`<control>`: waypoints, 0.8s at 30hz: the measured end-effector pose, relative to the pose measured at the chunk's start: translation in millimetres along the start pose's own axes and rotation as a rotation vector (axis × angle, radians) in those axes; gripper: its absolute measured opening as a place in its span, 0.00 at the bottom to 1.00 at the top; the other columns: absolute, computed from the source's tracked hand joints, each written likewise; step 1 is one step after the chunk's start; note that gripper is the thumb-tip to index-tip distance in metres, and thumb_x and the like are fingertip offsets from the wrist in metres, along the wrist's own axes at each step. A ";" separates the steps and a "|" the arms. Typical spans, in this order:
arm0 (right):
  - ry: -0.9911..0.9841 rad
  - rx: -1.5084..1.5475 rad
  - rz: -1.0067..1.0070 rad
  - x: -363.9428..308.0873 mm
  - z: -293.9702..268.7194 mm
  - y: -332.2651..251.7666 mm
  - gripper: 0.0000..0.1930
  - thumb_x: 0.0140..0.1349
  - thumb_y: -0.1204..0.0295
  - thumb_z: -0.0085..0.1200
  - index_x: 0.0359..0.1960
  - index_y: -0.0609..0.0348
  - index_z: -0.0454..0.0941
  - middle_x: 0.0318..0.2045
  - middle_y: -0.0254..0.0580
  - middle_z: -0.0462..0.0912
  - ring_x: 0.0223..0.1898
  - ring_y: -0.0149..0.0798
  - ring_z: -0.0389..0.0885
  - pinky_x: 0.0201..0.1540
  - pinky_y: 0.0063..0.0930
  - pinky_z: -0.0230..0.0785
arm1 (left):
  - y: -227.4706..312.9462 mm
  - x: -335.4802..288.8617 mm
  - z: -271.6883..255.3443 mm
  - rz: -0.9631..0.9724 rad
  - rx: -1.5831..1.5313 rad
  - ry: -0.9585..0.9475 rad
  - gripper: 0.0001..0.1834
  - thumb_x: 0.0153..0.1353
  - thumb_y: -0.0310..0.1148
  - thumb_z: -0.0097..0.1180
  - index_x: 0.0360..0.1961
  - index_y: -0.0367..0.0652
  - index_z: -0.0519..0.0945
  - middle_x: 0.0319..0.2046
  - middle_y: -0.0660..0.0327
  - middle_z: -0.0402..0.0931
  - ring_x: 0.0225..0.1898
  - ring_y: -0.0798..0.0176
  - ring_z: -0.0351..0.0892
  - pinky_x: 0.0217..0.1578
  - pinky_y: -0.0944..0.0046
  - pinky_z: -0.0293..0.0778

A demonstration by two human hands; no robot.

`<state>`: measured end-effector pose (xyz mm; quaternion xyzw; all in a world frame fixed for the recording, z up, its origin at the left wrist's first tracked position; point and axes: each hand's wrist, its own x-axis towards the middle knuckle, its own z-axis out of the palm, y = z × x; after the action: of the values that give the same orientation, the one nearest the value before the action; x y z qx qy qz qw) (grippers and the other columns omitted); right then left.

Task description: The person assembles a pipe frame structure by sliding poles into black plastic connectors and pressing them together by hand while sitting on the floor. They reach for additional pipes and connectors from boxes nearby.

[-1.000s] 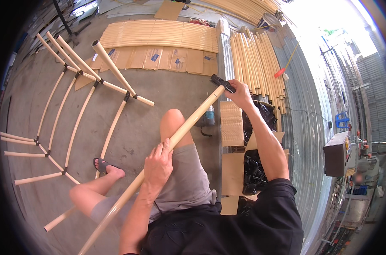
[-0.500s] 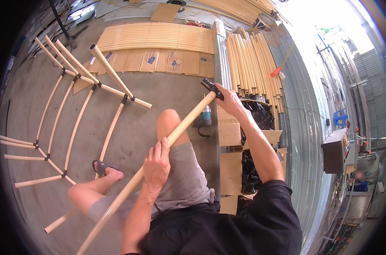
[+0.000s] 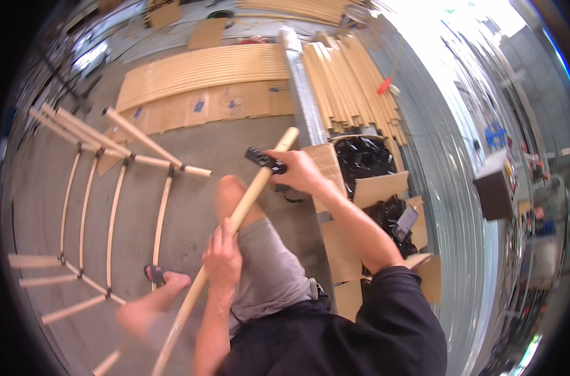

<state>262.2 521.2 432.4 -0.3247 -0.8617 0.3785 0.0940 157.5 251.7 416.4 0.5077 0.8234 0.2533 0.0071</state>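
Beige, glossy round pole [image 3: 250, 196], black fitting [image 3: 258, 156] against 1 end section

We see a cream pole [image 3: 252, 193] and a black fitting [image 3: 257, 155], with plain grey shorts [image 3: 266, 266] and a black shirt [image 3: 335, 344] near. At left we find cream tubes [image 3: 114, 225] with black joints [image 3: 126, 161]; far off, brown cardboard [image 3: 178, 117] carries blue patches [image 3: 199, 106], and at far right we spot a red piece [image 3: 384, 85].

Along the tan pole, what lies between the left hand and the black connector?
In the head view, only bare pole between left hand and connector; the knee shows behind.
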 end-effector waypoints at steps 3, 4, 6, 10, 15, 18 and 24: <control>0.052 0.012 0.007 -1.8 5.0 -18.5 0.30 0.46 0.71 0.64 0.57 0.49 0.77 0.35 0.50 0.85 0.36 0.44 0.86 0.40 0.34 0.77 | -5.4 -1.7 -7.0 -0.042 -0.003 0.003 0.23 0.62 0.30 0.56 0.60 0.37 0.72 0.46 0.51 0.78 0.42 0.45 0.80 0.38 0.51 0.78; 0.124 -0.018 -0.066 -3.4 10.5 -12.4 0.30 0.47 0.71 0.63 0.57 0.49 0.77 0.35 0.52 0.85 0.36 0.47 0.86 0.41 0.37 0.77 | -3.5 -0.8 -7.8 -0.059 -0.012 -0.017 0.24 0.63 0.30 0.56 0.60 0.38 0.72 0.45 0.50 0.77 0.42 0.44 0.80 0.38 0.50 0.77; 0.190 -0.026 -0.109 -8.7 17.8 -7.1 0.30 0.49 0.70 0.63 0.58 0.49 0.76 0.36 0.56 0.84 0.39 0.55 0.83 0.44 0.43 0.76 | 0.2 1.6 -9.6 -0.106 -0.024 -0.059 0.24 0.63 0.30 0.55 0.61 0.39 0.72 0.45 0.49 0.77 0.42 0.43 0.79 0.38 0.49 0.77; 0.386 0.103 -0.071 -45.2 23.1 -11.1 0.33 0.50 0.70 0.64 0.61 0.55 0.71 0.42 0.56 0.83 0.43 0.55 0.82 0.46 0.44 0.75 | -1.9 2.7 -21.0 -0.147 -0.060 -0.129 0.24 0.65 0.32 0.54 0.62 0.39 0.70 0.43 0.46 0.76 0.43 0.40 0.78 0.38 0.47 0.74; 0.358 0.161 0.280 -123.7 40.6 85.1 0.24 0.55 0.62 0.64 0.51 0.58 0.77 0.40 0.52 0.84 0.42 0.53 0.83 0.45 0.43 0.75 | -15.0 0.9 -21.1 -0.145 -0.095 -0.094 0.23 0.65 0.32 0.54 0.60 0.36 0.72 0.42 0.43 0.76 0.42 0.38 0.78 0.40 0.47 0.73; 0.130 0.005 0.451 -184.1 53.2 123.6 0.18 0.56 0.60 0.63 0.42 0.59 0.81 0.34 0.51 0.84 0.40 0.53 0.83 0.42 0.45 0.75 | -27.1 -0.8 -27.1 -0.152 -0.117 -0.093 0.22 0.65 0.32 0.55 0.58 0.34 0.73 0.40 0.42 0.77 0.41 0.37 0.77 0.41 0.47 0.73; 0.155 -0.178 0.644 -275.3 44.4 174.3 0.10 0.54 0.69 0.59 0.36 0.58 0.85 0.31 0.47 0.86 0.35 0.47 0.87 0.40 0.37 0.79 | -31.2 1.3 -43.6 -0.226 -0.202 -0.172 0.23 0.65 0.32 0.55 0.57 0.28 0.73 0.46 0.37 0.77 0.47 0.37 0.77 0.48 0.49 0.72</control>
<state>541.6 408.9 300.2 -0.6150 -0.7347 0.2862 0.0063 119.1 223.8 441.5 0.4286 0.8419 0.2878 0.1570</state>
